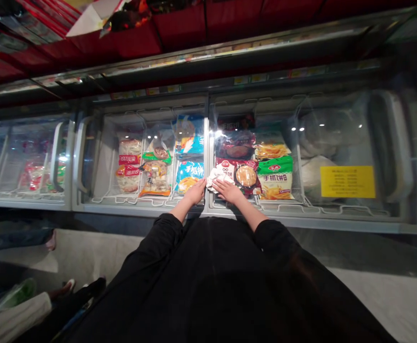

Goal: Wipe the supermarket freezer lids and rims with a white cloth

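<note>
On the glass lid [333, 143] of a chest freezer, just right of the middle frame bar [206, 138], lies a crumpled white cloth [218, 177], perhaps paper. My right hand [227, 189] presses it against the lid with fingers laid over it. Close by on the left, my left hand [196, 191] rests by the bar, fingers stretched out and holding nothing that I can see. Beneath the glass, near my hands, are a blue food packet [189, 174], a dark red packet [247, 175] and a green and white packet [275, 178].
A yellow notice [347, 181] is stuck on the lid at right. Curved handles [396, 147] stand at the lid ends. Above runs a shelf edge [194, 59] with red boxes. Wire baskets [303, 190] divide the freezer. Other people's legs [15, 238] show at lower left.
</note>
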The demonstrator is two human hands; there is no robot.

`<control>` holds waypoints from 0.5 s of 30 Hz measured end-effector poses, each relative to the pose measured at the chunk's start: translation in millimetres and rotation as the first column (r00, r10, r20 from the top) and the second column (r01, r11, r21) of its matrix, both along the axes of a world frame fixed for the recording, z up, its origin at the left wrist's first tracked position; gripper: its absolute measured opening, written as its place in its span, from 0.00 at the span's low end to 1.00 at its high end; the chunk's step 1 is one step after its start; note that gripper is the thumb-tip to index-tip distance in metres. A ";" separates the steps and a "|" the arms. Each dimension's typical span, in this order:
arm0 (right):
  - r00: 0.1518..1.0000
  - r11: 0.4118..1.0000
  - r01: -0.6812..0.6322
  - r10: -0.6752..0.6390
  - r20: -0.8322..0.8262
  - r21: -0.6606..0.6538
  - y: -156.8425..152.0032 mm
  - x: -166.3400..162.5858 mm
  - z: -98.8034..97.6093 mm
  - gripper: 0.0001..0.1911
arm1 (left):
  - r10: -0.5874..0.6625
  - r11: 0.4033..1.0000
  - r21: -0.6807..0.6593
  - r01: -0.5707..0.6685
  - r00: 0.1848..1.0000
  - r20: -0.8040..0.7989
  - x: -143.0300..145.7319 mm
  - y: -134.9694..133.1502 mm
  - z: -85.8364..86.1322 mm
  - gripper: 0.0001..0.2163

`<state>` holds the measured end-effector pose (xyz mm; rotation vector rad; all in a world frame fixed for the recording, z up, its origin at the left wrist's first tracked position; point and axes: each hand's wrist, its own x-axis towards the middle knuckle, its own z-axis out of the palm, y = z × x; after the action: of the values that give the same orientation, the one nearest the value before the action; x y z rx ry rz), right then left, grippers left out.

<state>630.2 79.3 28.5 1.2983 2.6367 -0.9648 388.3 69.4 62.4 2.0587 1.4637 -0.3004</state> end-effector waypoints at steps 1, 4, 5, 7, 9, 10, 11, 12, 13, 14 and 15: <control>1.000 1.000 0.020 -0.020 0.013 0.003 12.7 10.5 -0.4 0.33 | 0.009 1.000 -0.001 -0.009 1.000 0.000 0.7 4.3 -0.1 0.33; 0.980 0.984 0.175 -0.177 0.090 0.033 54.2 55.0 -1.5 0.36 | 0.041 0.999 0.008 -0.041 0.999 0.009 5.9 18.5 -1.4 0.33; 0.964 0.971 0.235 -0.239 0.120 0.047 66.5 71.4 -1.7 0.37 | 0.052 0.999 0.014 -0.052 0.999 0.014 8.5 23.0 -2.0 0.33; 0.910 0.927 0.369 -0.376 0.174 0.075 85.5 100.5 -2.4 0.38 | 0.075 0.997 0.029 -0.076 0.997 0.027 13.9 30.2 -3.0 0.33; 0.822 0.848 0.522 -0.529 0.210 0.093 96.6 117.1 -4.0 0.38 | 0.098 0.994 0.044 -0.099 0.994 0.041 18.6 33.8 -3.7 0.33; 0.768 0.797 0.596 -0.602 0.218 0.099 99.9 118.3 -5.1 0.38 | 0.108 0.993 0.049 -0.110 0.993 0.048 20.4 34.2 -3.9 0.33; 0.716 0.746 0.658 -0.662 0.221 0.103 102.0 114.3 -6.4 0.39 | 0.117 0.991 0.053 -0.120 0.992 0.056 21.8 33.8 -4.1 0.34; 0.674 0.704 0.703 -0.705 0.221 0.105 103.3 105.3 -7.6 0.39 | 0.125 0.990 0.055 -0.129 0.990 0.063 22.7 32.7 -4.2 0.34; 0.667 0.695 0.712 -0.714 0.213 0.101 103.9 91.7 -8.6 0.40 | 0.132 0.989 0.055 -0.136 0.989 0.071 23.2 31.3 -4.4 0.36; 0.697 0.721 0.687 -0.689 0.198 0.091 103.9 74.6 -9.4 0.40 | 0.138 0.988 0.055 -0.143 0.987 0.079 23.4 29.8 -4.6 0.37; 0.754 0.773 0.630 -0.633 0.175 0.076 103.3 55.3 -9.7 0.39 | 0.144 0.987 0.054 -0.149 0.986 0.088 23.4 28.4 -4.8 0.38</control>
<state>685.4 182.6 18.9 2.2361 2.0661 -0.8023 411.7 97.7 57.6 1.9723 1.5793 -0.1103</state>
